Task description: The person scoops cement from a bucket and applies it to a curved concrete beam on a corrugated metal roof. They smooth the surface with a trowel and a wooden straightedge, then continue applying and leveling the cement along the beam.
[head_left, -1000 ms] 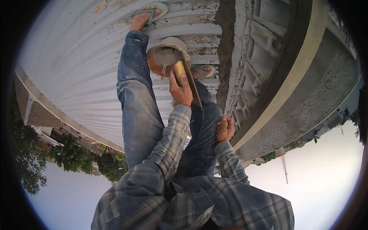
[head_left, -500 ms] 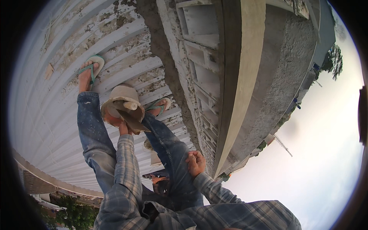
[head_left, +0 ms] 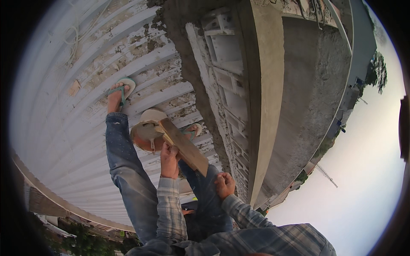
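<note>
My left hand (head_left: 169, 158) grips a flat wooden plastering float (head_left: 184, 147), held at a slant over a pail. That pail (head_left: 143, 138), reddish-brown inside with grey mortar on it, sits between my feet; the float covers part of it. A pale rounded piece (head_left: 153, 114) shows at its far side. My right hand (head_left: 224, 185) is closed in a fist by my right knee, with no tool showing in it; its palm is hidden.
I am over a white ribbed metal roof (head_left: 77, 141) spattered with mortar. A wet grey mortar strip (head_left: 194, 91) runs along a wall with recessed blocks (head_left: 226, 47) and a concrete ledge (head_left: 269, 85). Another person's hand (head_left: 188, 211) shows below my legs. Open sky lies beyond the right edge.
My left hand has raised the float out of the pail and turned it to the right. The view has shifted, so my legs and the pail sit further right. My right hand remains closed.
</note>
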The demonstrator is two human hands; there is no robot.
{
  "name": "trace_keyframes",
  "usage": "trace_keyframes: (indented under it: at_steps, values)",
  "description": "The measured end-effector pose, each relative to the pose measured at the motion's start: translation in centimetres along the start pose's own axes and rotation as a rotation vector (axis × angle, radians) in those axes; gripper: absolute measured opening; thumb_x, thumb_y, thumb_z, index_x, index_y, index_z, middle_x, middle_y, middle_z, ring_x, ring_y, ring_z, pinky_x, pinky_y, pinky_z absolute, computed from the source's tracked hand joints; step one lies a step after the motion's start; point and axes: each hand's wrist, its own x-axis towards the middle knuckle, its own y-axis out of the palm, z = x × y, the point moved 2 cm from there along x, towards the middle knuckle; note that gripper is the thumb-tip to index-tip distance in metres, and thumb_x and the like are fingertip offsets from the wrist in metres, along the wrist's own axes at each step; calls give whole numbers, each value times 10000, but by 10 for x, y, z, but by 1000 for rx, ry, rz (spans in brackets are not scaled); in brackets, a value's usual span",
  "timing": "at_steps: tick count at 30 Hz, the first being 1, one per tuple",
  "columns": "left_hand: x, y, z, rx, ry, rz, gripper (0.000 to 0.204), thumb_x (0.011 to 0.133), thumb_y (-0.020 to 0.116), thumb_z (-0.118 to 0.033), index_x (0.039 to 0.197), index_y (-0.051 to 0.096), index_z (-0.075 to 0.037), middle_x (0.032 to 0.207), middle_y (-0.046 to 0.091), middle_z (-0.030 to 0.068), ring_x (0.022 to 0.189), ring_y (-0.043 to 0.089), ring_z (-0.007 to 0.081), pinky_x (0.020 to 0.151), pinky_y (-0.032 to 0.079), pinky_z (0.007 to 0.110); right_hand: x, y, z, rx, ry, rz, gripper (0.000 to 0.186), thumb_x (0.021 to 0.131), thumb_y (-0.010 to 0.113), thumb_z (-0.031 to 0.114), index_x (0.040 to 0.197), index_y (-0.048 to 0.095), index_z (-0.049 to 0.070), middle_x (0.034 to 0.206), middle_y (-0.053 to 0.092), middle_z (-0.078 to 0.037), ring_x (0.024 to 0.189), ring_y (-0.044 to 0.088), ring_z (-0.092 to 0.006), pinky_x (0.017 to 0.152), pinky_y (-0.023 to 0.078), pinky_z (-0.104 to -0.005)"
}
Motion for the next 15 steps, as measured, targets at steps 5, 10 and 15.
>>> trace_keyframes:
  at_steps: [5,10,15]
  values:
    - [41,148,-78,360,424,208,481,950,712,-293,1268,520,12,1192,608,115,1036,634,185,891,528,324,1,-2,-5,19,-23,37,236,993,620,259,1041,623,29,715,645,-45,492,521,-92,450,410,-255]
    - [96,239,-147,523,1018,131,468,886,761,-321,1188,589,-8,1088,615,118,936,654,260,823,532,384,-1,-4,-7,22,-17,23,250,993,624,269,1054,617,26,710,639,-41,481,513,-88,441,405,-248]
    - [113,268,-135,504,1177,80,490,882,758,-332,1217,588,-17,1075,615,117,952,642,299,854,513,419,-2,-7,-6,63,-9,39,250,997,618,263,1062,613,22,717,638,-48,476,502,-85,440,405,-239]
